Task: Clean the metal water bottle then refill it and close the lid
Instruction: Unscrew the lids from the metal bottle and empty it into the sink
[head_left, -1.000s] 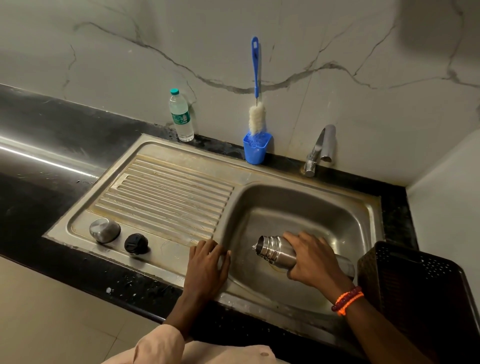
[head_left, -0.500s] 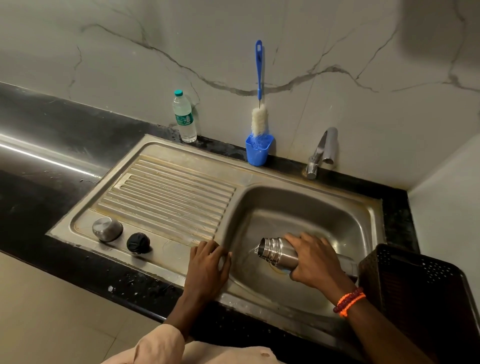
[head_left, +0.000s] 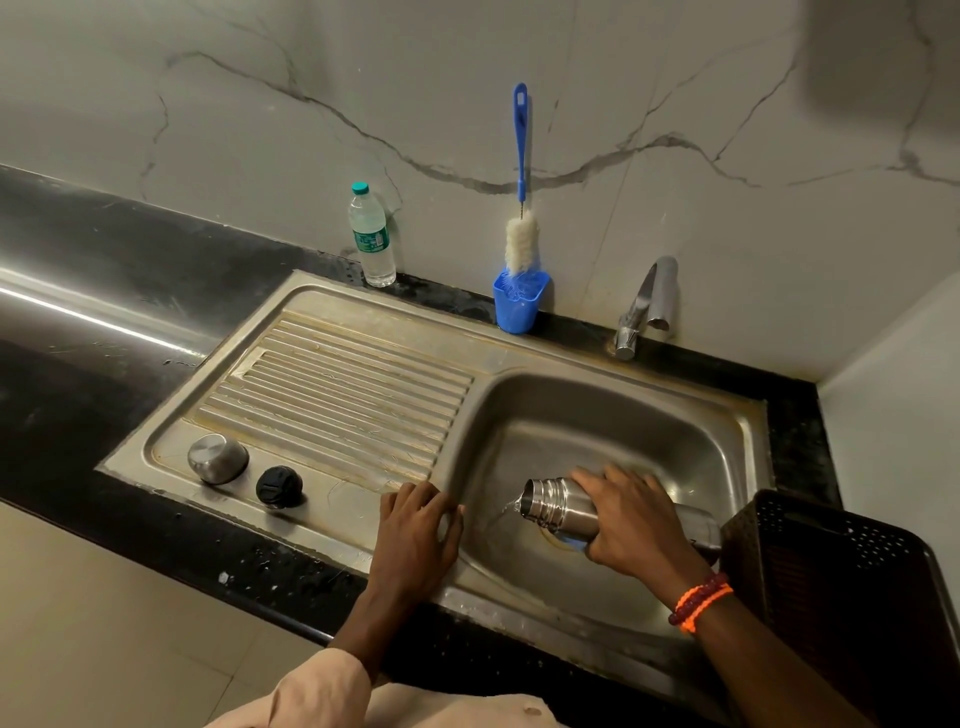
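Right grip (head_left: 631, 525) clasps the ribbed steel bottle (head_left: 558, 506) (tipped, dribbling); left hand (head_left: 415, 538) flat.

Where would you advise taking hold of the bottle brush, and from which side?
Grip the blue handle of the brush from the front. It stands upright, bristles down in the blue cup, and leans against the wall, so only the front is free; then lift it straight up.

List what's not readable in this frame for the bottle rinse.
Head view only:
- metal water bottle: midsection under the right hand, base behind the black basket.
- sink drain: hidden beneath the bottle.
- plastic bottle label: too small.
- bottle's remaining water: interior unseen.
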